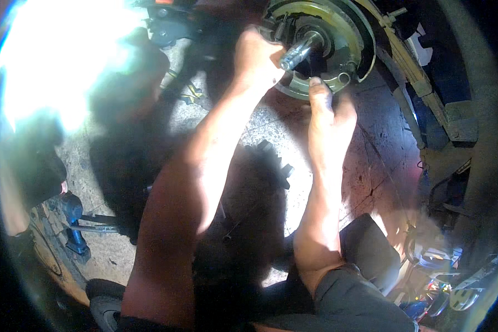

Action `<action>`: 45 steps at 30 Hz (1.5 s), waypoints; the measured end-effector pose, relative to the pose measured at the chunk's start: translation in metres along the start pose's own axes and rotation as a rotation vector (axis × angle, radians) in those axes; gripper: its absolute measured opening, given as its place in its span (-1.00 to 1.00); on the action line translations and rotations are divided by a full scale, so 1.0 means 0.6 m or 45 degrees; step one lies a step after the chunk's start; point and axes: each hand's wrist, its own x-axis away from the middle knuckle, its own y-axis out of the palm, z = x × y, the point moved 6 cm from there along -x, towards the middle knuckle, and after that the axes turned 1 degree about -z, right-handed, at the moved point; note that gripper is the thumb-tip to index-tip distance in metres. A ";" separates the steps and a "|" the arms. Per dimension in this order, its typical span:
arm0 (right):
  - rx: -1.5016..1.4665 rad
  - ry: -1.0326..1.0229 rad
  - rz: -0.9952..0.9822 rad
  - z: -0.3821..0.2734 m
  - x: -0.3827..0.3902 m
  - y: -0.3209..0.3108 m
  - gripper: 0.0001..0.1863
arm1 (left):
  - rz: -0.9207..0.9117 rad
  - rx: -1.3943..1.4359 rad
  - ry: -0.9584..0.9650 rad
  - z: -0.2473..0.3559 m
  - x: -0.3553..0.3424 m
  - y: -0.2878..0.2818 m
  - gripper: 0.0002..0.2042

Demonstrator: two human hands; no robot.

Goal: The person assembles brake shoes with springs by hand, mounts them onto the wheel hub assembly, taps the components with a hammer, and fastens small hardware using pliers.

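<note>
White glare washed out the far left; we could make out little inside it. Near left, we logged a dark cordless power tool with a slim metallic rod just beside it, above the grey concrete floor. Farther off, a small yellow-and-black piece lay on the concrete, too soft in outline for us to name.

Our left hand was at the left side of the drum brake assembly, its fingers bent out of sight beside a coil spring. We could not tell whether they were clamped on anything. The assembly stood far, right of centre, a bare metal spindle jutting from its hub toward us. Nearer, below it, dark angular pieces lay in patchy light.

Our right hand was at the assembly's near edge: thumb up against the curved brake shoe, other fingers folded underneath. We could not tell how firmly that grip closed. To the far right, a worn, yellowish metal bar ran slantwise. Near right, we noted blurred, mixed clutter.
</note>
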 end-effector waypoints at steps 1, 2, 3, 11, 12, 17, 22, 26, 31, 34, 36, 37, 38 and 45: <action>-0.001 -0.144 0.104 -0.003 0.003 -0.004 -0.42 | 0.117 -0.118 -0.001 0.005 0.002 -0.008 -0.84; 0.007 -0.145 0.102 -0.006 0.007 0.000 -0.42 | 0.118 -0.112 -0.006 0.008 0.004 -0.013 -0.84; -0.109 -0.221 0.162 -0.017 0.011 -0.002 -0.37 | 0.058 -0.100 -0.065 0.015 0.009 -0.014 -0.84; -0.278 -0.339 0.275 -0.028 -0.002 0.004 -0.05 | -0.047 -0.153 -0.112 0.016 0.003 0.000 -0.83; -0.260 -0.391 0.306 -0.029 -0.001 0.007 0.00 | -0.020 -0.137 -0.089 0.014 0.002 -0.001 -0.83; -0.257 -0.356 0.289 -0.017 -0.023 -0.001 0.01 | 0.004 -0.126 -0.014 0.016 0.002 -0.001 -0.81; -0.559 -0.252 0.046 0.011 -0.034 0.027 -0.17 | -0.001 -0.140 0.039 0.017 0.008 -0.006 -0.78; -0.543 -0.233 0.088 0.023 -0.034 0.024 -0.16 | -0.013 0.005 0.032 0.013 0.012 0.005 -0.78; -0.718 -0.239 0.127 0.033 -0.030 0.037 -0.11 | 0.131 -0.012 0.181 0.015 0.017 -0.006 -0.78; -0.742 -0.236 0.151 0.027 -0.025 0.033 -0.10 | 0.074 0.030 0.219 0.011 0.016 0.001 -0.74; -0.671 -0.316 0.157 0.021 -0.024 0.035 -0.14 | 0.098 0.061 0.321 0.010 0.012 -0.002 -0.72; -0.677 -0.318 0.158 0.018 -0.022 0.035 -0.14 | 0.098 0.057 0.326 0.012 0.011 -0.005 -0.72; -0.674 -0.249 0.140 0.017 -0.019 0.039 -0.14 | 0.062 0.062 0.237 0.006 0.011 -0.006 -0.72; -0.576 -0.209 0.120 -0.003 -0.015 0.022 -0.09 | 0.023 -0.092 0.152 0.021 0.018 -0.006 -0.78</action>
